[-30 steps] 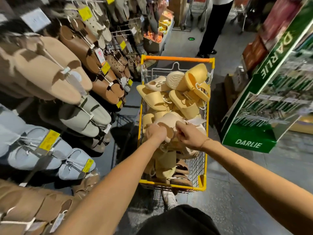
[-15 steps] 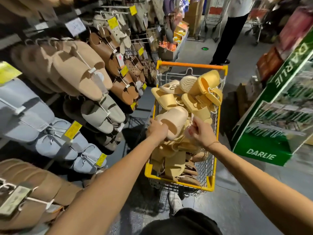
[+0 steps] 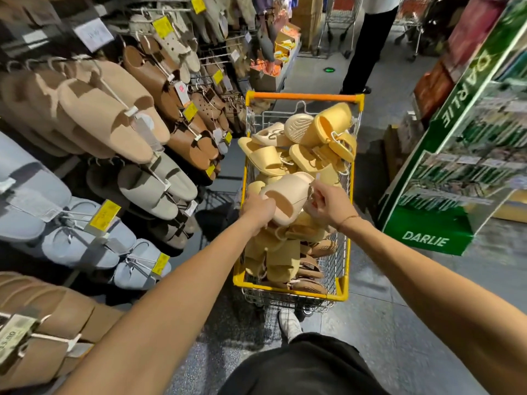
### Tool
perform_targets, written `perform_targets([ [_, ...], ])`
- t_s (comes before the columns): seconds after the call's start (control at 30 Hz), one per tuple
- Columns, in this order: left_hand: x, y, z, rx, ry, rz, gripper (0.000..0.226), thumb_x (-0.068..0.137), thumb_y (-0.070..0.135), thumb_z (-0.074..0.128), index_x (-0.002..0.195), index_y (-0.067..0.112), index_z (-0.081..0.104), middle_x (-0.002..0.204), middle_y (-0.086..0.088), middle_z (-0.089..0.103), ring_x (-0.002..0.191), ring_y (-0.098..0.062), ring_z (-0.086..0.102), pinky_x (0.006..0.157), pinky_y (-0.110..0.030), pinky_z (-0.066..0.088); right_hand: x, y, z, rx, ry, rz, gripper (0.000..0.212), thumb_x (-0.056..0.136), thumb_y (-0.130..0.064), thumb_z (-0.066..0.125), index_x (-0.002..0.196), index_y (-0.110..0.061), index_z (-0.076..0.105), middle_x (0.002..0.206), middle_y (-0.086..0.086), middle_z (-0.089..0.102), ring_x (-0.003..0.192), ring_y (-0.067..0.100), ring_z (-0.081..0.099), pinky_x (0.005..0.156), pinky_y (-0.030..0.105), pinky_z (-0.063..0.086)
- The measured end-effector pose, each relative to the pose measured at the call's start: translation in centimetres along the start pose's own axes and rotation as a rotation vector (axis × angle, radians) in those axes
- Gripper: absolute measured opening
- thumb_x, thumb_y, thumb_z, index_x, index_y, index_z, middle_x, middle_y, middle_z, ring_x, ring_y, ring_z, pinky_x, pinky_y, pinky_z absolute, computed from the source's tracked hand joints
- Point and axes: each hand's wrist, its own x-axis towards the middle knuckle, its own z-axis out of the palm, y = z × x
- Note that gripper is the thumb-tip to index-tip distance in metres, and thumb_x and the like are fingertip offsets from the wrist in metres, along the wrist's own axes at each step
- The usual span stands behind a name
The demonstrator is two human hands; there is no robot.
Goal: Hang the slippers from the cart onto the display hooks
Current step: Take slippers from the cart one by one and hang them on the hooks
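Over the cart (image 3: 293, 290), at its nine o'clock side, the left hand (image 3: 256, 208) gripped a beige foam slipper (image 3: 285, 196), fingers curled round its heel. Right hand (image 3: 328, 203) pinched its tag. Looked light, squashy, grippy: best held by the strap.

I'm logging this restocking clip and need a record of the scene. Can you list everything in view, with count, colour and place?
Cart: one, yellow frame, orange handle, centre aisle.
Cart slippers: a heap, count unclear, yellow, beige and brown, inside the cart.
Peach slipper: one, lifted above the heap, in both hands.
Hanging slippers: many pairs, tan, brown, grey and pale blue, on display hooks at left.
Price tags: several, yellow, on the hooks.
Darlie stand: one, green, right.
Bystander: one, black trousers, beyond the cart.
Left hand: grip on the peach slipper's near end.
Right hand: grip pinching its far side.
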Motion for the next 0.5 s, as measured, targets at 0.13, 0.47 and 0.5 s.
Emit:
perform_targets([
  [0.13,0.4,0.3,0.4,-0.037,-0.026,-0.001,0.052,0.091,0.026,0.052,0.14,0.009,0.042,0.111,-0.01,0.056,0.108,-0.035,0.062,0.081,-0.044,0.055,-0.5,-0.2,-1.1,0.051,0.011,0.01,0.027,0.084,-0.018,0.07,0.075,-0.023,0.045,0.069,-0.002,0.056,0.065,0.02,0.052,0.06,0.031,0.045],
  [0.47,1.6,0.0,0.6,-0.146,0.108,-0.083,0.045,0.09,0.023,0.05,0.134,0.012,0.046,0.113,-0.013,0.061,0.098,-0.033,0.066,0.043,-0.023,0.037,-1.3,1.9,-1.1,0.083,0.027,-0.057,0.041,0.092,-0.005,0.059,0.071,-0.033,0.038,0.075,-0.006,0.059,0.072,0.008,0.056,0.063,0.023,0.045],
  [0.5,1.8,-0.1,0.7,-0.146,0.112,-0.081,0.046,0.091,0.023,0.05,0.134,0.012,0.046,0.113,-0.013,0.061,0.097,-0.033,0.066,0.043,-0.023,0.037,-1.3,1.9,-1.2,0.069,0.033,-0.064,0.043,0.092,-0.006,0.061,0.07,-0.035,0.037,0.077,-0.004,0.061,0.073,0.012,0.058,0.065,0.025,0.048],
])
